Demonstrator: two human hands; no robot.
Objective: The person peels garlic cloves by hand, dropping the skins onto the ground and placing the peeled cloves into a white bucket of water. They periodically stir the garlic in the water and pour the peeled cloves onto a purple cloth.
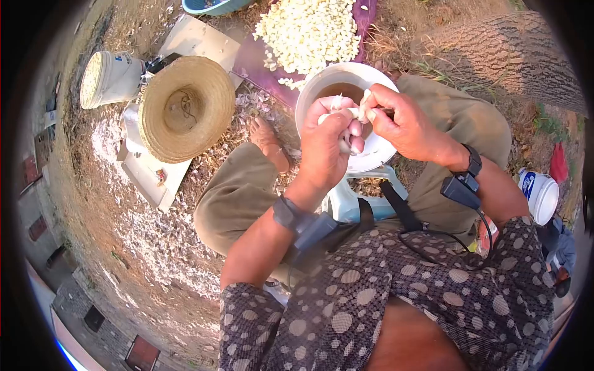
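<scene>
My left hand [325, 145] is closed around several pale garlic cloves [345, 146], which show between its fingers. Touching it at the fingertips, my right hand [408, 127] pinches a whitish garlic clove [365, 112]; its exact shape is partly hidden by the fingers. Both hands are above a white bucket [370, 158] with brownish liquid inside. Just beyond the bucket, a heap of peeled garlic cloves [306, 34] lies on a purple cloth [247, 60].
A pale blue stool [338, 201] is between my legs. To the left are a straw hat [154, 114], a white pail [117, 77], cardboard [201, 40] and scattered skins [167, 244]. A tree trunk [510, 55] and a white tub [544, 198] stand right; a blue basin [216, 7] lies ahead.
</scene>
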